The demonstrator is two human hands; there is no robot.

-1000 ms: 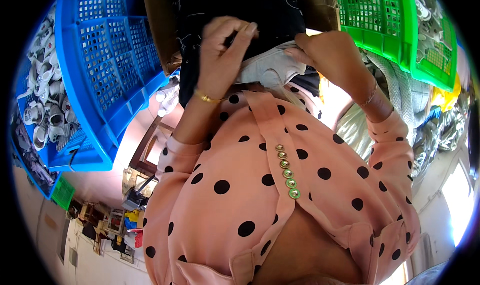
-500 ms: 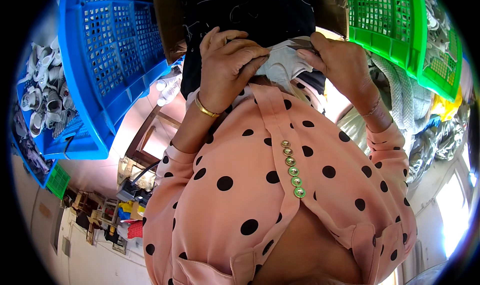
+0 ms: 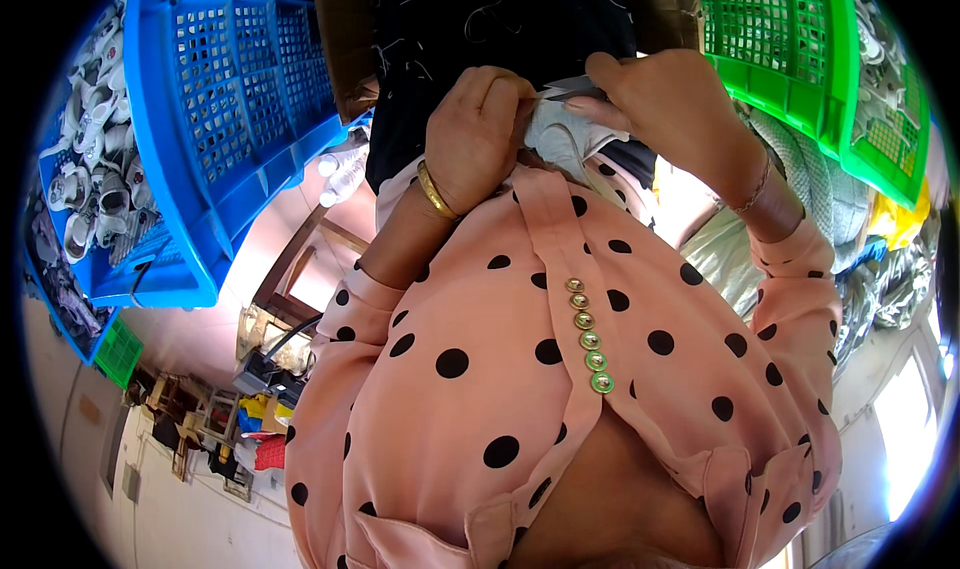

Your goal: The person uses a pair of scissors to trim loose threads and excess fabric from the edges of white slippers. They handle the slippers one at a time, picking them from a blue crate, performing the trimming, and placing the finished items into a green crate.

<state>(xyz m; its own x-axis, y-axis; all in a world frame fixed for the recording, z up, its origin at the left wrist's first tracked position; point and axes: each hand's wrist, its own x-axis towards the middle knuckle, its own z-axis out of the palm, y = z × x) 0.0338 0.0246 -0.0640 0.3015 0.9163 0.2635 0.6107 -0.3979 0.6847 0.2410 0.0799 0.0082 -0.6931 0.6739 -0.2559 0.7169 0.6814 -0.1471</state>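
Note:
A small pale grey-white shoe upper [image 3: 560, 137] is held up in front of my body, over the dark cloth on my lap. My left hand [image 3: 475, 134] has its fingers curled together and pinches the upper's left edge. On the other side, my right hand [image 3: 675, 109] is closed around a small grey metal tool [image 3: 578, 90] that looks like thread snips; most of it is hidden by the fingers. Its blade lies across the top of the upper, close to my left fingertips. Several loose white threads cling to the dark cloth [image 3: 500, 19].
A blue plastic basket [image 3: 235, 119] stands at the left, with several grey-white shoe uppers [image 3: 105, 184] beside it. To the right is a green basket [image 3: 775, 44] with more pale pieces near it. White bottles [image 3: 343, 174] stand behind my left wrist.
My left hand has come down and right, its raised fingers now curled in against the upper. My right hand has shifted slightly left and turned, showing more of the metal tool.

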